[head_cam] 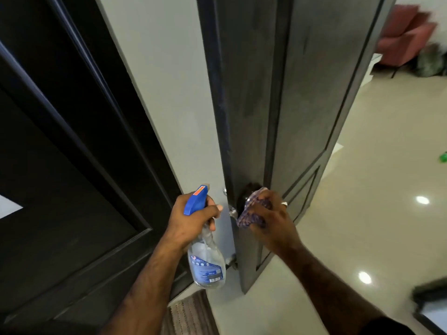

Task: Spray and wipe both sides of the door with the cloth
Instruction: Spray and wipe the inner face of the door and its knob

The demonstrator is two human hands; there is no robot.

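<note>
A dark grey panelled door (312,93) stands open, seen nearly edge-on at the centre. My right hand (271,218) grips a bunched purple patterned cloth (254,209) and presses it against the door face low down, around the handle area. My left hand (191,216) holds a clear spray bottle (205,257) by its neck, beside the door's edge. The bottle's blue trigger head (197,199) points up and away from me. A metal handle part (232,211) shows between the two hands.
A white wall strip (169,93) and another dark door (60,165) lie to the left. A ribbed mat (188,313) lies on the floor below the bottle. Glossy pale floor (375,189) spreads to the right, with a pink chair (406,37) far back.
</note>
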